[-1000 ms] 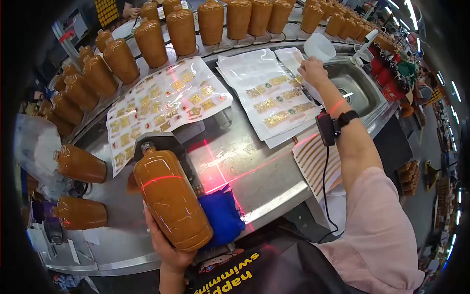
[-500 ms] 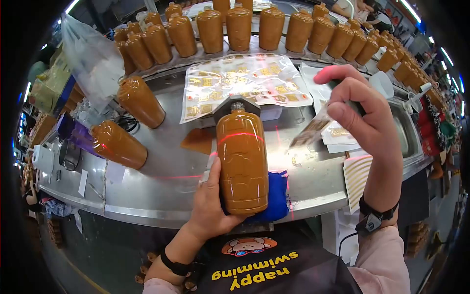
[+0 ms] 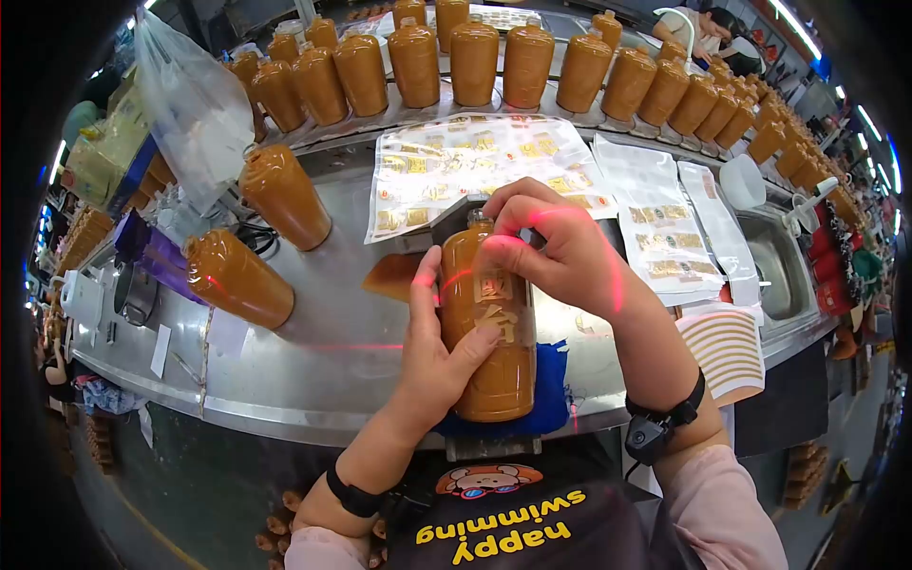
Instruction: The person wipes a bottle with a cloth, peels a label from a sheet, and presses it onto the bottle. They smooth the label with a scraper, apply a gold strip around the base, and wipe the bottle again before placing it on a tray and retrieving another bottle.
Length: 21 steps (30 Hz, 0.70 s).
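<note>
A glossy brown bottle [image 3: 496, 385] lies in front of me, its neck against a dark holder [image 3: 459, 215] and its base over a blue cloth [image 3: 549, 389]. A clear strip with gold characters [image 3: 492, 302] lies along its upper side. My left hand [image 3: 427, 347] is round the bottle's left side, with the thumb on the lower character. At the strip's upper end, my right hand [image 3: 546, 242] pinches the film near the bottle's shoulder. Red laser lines cross the bottle and my right hand.
Two brown bottles [image 3: 285, 198] stand at the left. A sheet of gold labels [image 3: 427, 157] lies behind the holder, with more label sheets [image 3: 655, 218] at the right beside a sink [image 3: 774, 271]. Rows of bottles [image 3: 473, 62] line the back. A co-worker [image 3: 698, 28] is at the far right.
My right hand has come down and left with the film, which now lies on the bottle. My left thumb has moved onto the front of the bottle. The view has shifted slightly.
</note>
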Motion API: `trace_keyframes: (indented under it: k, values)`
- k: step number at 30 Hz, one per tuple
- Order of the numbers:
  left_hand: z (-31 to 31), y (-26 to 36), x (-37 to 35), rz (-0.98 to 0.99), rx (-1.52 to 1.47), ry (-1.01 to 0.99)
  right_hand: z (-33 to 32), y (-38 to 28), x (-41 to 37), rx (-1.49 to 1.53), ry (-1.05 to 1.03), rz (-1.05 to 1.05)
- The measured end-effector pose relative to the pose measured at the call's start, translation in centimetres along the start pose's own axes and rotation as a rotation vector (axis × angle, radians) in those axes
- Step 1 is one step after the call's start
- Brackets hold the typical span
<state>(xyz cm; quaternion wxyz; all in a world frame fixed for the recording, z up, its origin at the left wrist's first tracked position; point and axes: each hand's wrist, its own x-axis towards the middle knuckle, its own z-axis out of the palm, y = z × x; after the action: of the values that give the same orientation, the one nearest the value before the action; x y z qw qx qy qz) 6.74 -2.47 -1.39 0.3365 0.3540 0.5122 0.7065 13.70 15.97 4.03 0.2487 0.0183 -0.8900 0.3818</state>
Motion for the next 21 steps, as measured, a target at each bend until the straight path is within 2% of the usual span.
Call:
trace_keyframes:
  k: [8, 14, 17, 21]
  values:
    - [-0.77, -0.32, -0.29, -0.005, -0.182, -0.026, 0.74, 0.02, 0.43, -0.071, -0.004, -0.005]
    - [-0.98, -0.69, -0.23, 0.024, -0.128, -0.039, 0.88, 0.06, 0.66, -0.094, -0.017, 0.009]
    - [-1.10, -0.80, -0.10, 0.024, -0.222, -0.033, 0.86, 0.06, 0.75, -0.115, -0.025, -0.007]
    - [-0.86, -0.30, -0.19, 0.012, -0.205, -0.042, 0.84, 0.06, 0.80, -0.115, -0.027, -0.012]
